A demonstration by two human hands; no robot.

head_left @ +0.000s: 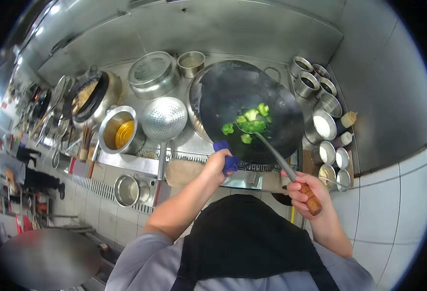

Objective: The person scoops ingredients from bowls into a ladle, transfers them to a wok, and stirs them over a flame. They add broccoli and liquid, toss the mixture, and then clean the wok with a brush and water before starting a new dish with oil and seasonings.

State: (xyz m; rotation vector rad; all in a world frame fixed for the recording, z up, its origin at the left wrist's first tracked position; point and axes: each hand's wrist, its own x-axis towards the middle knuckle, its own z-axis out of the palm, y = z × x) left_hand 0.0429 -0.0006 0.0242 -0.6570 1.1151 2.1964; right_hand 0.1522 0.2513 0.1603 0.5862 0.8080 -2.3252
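Observation:
A large black wok (223, 97) sits on the stove with green broccoli pieces (251, 115) in it. My left hand (217, 164) is closed around a folded blue cloth (231, 164) at the wok's near left edge; the cloth hides whatever lies under it. In my right hand (309, 192) is a long metal ladle (277, 155), gripped at its wooden handle. The ladle's bowl is down in the wok among the broccoli, with some pieces in or over it.
Left of the wok are a perforated strainer (164, 118), a lidded pot (150, 72) and a metal pot with yellow liquid (124, 133). Several seasoning containers (324, 126) line the right side. A person (12, 169) stands far left.

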